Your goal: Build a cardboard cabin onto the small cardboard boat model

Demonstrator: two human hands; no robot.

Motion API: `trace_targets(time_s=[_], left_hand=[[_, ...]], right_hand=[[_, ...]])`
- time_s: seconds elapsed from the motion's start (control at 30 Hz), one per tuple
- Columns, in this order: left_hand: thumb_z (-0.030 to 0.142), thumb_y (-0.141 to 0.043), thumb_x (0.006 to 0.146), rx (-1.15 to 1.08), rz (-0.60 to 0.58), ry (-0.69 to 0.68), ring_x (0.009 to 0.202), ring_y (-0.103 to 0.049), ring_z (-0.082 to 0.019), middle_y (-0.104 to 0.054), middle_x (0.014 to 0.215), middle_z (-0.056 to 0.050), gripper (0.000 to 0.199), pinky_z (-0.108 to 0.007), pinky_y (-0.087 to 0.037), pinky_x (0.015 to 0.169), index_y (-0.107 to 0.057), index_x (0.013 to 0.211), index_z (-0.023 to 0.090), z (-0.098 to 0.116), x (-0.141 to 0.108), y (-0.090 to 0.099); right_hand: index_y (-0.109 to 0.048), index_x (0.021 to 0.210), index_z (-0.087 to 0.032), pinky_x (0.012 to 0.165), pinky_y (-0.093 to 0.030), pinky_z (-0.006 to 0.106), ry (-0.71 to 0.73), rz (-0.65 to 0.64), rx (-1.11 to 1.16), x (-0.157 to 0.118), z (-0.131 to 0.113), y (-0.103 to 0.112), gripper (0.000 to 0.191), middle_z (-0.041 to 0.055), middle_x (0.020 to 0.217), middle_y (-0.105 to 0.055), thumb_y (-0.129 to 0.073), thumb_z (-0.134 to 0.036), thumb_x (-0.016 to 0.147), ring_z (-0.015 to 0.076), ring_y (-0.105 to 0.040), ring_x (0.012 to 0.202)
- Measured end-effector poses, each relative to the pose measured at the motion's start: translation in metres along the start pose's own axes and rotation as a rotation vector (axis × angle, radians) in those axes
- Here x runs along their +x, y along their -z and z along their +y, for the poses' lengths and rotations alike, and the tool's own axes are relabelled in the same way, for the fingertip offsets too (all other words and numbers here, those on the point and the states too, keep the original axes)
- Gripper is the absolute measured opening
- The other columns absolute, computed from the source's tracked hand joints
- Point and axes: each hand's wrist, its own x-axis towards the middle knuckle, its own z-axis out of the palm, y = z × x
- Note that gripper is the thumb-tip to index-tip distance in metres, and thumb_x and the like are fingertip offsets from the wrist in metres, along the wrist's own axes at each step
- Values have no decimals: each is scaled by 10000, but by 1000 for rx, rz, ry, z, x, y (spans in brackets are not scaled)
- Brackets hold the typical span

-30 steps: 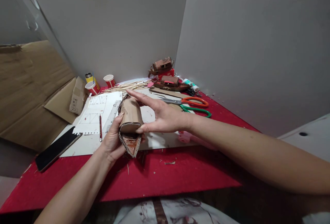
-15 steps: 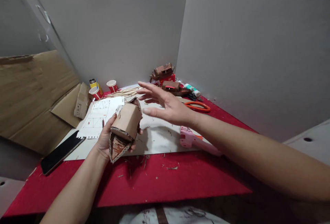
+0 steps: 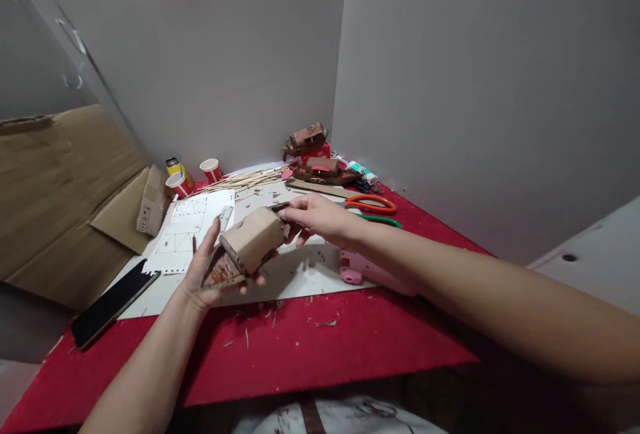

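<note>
A small cardboard model boat (image 3: 256, 239) with a pale arched cabin is held tilted above the white sheet. My left hand (image 3: 201, 273) cradles it from below and the left, thumb raised along the side and fingertips showing under the hull. With bent fingers, my right hand (image 3: 319, 217) grips the boat's far pointed end; that hand partly covers the tip. The near end of the hull looks brown and rough, with torn paper layers. Below my right forearm lies a pink glue gun (image 3: 367, 271), partly hidden by the arm.
Orange-handled scissors (image 3: 371, 204) and a green handle (image 3: 380, 220) lie at the right. Two finished-looking boats (image 3: 306, 139) stand in the back corner, near thin sticks (image 3: 245, 179). Paper cups (image 3: 180, 185), a drawing (image 3: 187, 234), a phone (image 3: 114, 302) and cardboard (image 3: 65, 194) are leftward.
My right hand has come down from above and closed on the boat's far end. The boat has turned, its far end swinging right. The view has shifted slightly to the right.
</note>
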Motion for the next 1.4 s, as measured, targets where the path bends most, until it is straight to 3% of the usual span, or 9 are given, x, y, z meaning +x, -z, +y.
trace_targets(time_s=[0.2, 0.3, 0.37, 0.5, 0.63, 0.77, 0.93, 1.03, 1.4], left_hand=[[506, -380, 978, -72, 350, -208, 300, -432, -85, -576, 548, -25, 459, -174, -338, 274, -591, 794, 143, 10, 8, 1], [328, -500, 955, -55, 425, -277, 273, -286, -21, -522, 532, 34, 256, -122, -221, 268, -592, 816, 133, 12, 11, 4], [163, -546, 904, -39, 493, -344, 272, -261, -16, -438, 480, 86, 72, -107, -184, 279, -607, 886, 129, 13, 13, 9], [23, -505, 847, -27, 639, -493, 265, -232, -17, -316, 439, 134, 145, -108, -168, 293, -565, 888, 149, 18, 15, 24], [-10, -500, 822, -13, 760, -612, 334, -420, -22, -482, 541, 94, 224, -101, -340, 370, -530, 954, 169, 18, 16, 30], [54, -660, 779, 60, 665, -610, 729, -714, -157, -691, 972, -75, 392, -259, -579, 656, -563, 1136, 184, 8, 17, 10], [266, -761, 784, 157, 375, -561, 963, -718, -287, -598, 1328, -117, 548, -386, -599, 756, -547, 1288, 294, -3, 13, -16], [329, -732, 822, 141, 291, -540, 921, -720, -247, -624, 1281, -78, 463, -354, -606, 722, -572, 1256, 309, -4, 12, -14], [273, -525, 954, -36, 374, -410, 706, -719, -198, -714, 910, -53, 182, -334, -631, 609, -611, 1092, 192, 7, 17, 5]], right_hand=[[-594, 641, -148, 382, -488, 150, -67, 270, 164, 4, 7, 7, 241, 36, 604, -690, -552, -107, 875, 104, -655, 494], [-604, 656, -141, 377, -486, 151, -57, 361, 231, 3, 7, 14, 231, 32, 577, -681, -547, -91, 874, 105, -648, 484], [-607, 680, -139, 387, -490, 155, -33, 423, 282, 2, 4, 19, 218, 34, 575, -681, -542, -96, 883, 109, -650, 490], [-624, 819, -149, 433, -506, 157, 29, 548, 393, -1, -3, 30, 188, 30, 674, -718, -481, -127, 939, 99, -662, 530], [-623, 957, -160, 452, -510, 161, 33, 587, 475, -6, -5, 34, 187, 28, 728, -734, -440, -123, 956, 103, -675, 561], [-633, 980, -140, 463, -524, 178, -28, 497, 506, -13, 1, 22, 180, 46, 712, -730, -462, -100, 938, 115, -672, 538], [-617, 921, -126, 438, -526, 183, -119, 357, 505, -25, 6, -3, 158, 82, 764, -740, -468, -76, 929, 137, -700, 569], [-611, 890, -118, 420, -522, 172, -161, 277, 484, -31, 9, -14, 148, 99, 792, -744, -479, -58, 920, 140, -708, 589], [-655, 850, -120, 468, -546, 168, -144, 157, 357, -41, 12, -33, 126, 85, 853, -746, -543, -94, 904, 111, -690, 610]])
